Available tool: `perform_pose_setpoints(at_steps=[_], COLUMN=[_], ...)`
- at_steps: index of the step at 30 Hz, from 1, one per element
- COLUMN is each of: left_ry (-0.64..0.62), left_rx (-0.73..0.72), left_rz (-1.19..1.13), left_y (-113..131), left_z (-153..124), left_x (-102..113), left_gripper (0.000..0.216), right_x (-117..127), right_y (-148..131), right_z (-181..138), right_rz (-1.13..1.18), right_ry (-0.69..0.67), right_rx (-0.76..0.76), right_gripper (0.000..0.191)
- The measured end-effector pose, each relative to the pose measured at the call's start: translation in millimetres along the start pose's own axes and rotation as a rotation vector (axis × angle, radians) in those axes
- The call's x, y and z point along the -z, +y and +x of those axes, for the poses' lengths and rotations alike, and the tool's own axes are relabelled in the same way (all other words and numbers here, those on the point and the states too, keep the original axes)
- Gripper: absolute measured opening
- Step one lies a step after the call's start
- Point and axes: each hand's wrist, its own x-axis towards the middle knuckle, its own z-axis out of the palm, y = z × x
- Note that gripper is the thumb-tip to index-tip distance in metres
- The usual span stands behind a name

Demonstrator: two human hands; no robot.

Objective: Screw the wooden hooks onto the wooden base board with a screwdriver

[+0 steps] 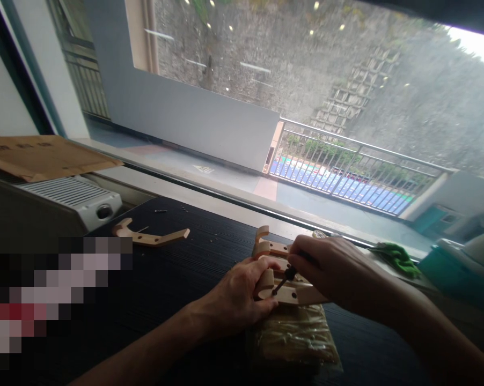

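My left hand (pixel 240 292) is closed round the curved end of a wooden hook piece (pixel 306 295), thumb below and fingers above. My right hand (pixel 326 262) grips a small dark screwdriver (pixel 284 280), its shaft slanting down to a hole near that end. More curved wooden pieces (pixel 262 247) line up just behind, partly hidden by my hands. Beneath them lies a bundle in clear plastic wrap (pixel 296 338). Farther left, one separate wooden hook piece (pixel 157 239) with dark holes rests on the black table (pixel 213 220).
A brown envelope (pixel 49 155) lies over a white ribbed box (pixel 77 198) at left. A small metal bit (pixel 160 211) is near the table's back edge. Along the window sill sit a green cloth (pixel 397 258) and a teal container (pixel 459 273). The lower left is pixelated.
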Motion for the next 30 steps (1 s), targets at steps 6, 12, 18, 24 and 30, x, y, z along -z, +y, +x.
perform_pose_setpoints(at_steps=[6, 12, 18, 24, 30], left_ry=[0.004, -0.015, -0.01, -0.004, -0.004], left_rx=[-0.019, -0.026, -0.006, 0.021, 0.015], left_rz=[-0.029, -0.065, -0.06, -0.023, -0.041], left_y=[4, 6, 6, 5, 6], left_z=[0, 1, 1, -1, -1], left_x=[1, 3, 1, 1, 1], left_gripper=[0.043, 0.042, 0.041, 0.041, 0.041], right_x=[7, 13, 10, 7, 14], right_y=[3, 6, 8, 8, 6], right_z=[-5, -10, -5, -3, -8], right_rz=[0.0, 0.068, 0.045, 0.018, 0.004], right_ry=[-0.033, -0.074, -0.087, -0.084, -0.067], right_rx=[0.0, 0.144, 0.127, 0.05, 0.025], right_gripper=[0.024, 0.02, 0.022, 0.027, 0.027])
